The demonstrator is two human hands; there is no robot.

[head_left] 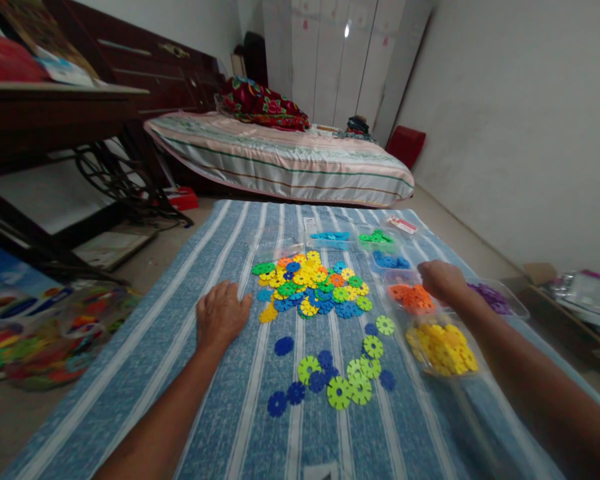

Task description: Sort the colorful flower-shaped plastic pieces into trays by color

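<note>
My left hand (223, 310) lies on the striped cloth with its fingers stretched out, just left of a mixed pile of notched plastic discs (305, 280). It holds nothing. My right hand (441, 280) is above the boxes at the right, closed, its fingertips hidden. Just left of it is a clear box of orange discs (411, 298). Purple discs (493, 298) fill a box beyond my right wrist. Yellow discs (445, 348) fill the nearest box. In front of the pile lie loose lime-green discs (339, 392) and dark blue discs (297, 393).
Farther back stand boxes of light blue discs (330, 236), green discs (376, 237) and blue discs (391, 260). A red-and-white label card (403, 225) lies near the far edge. Beyond the table is a bed (290, 160); a sewing-machine table (55, 100) stands at left.
</note>
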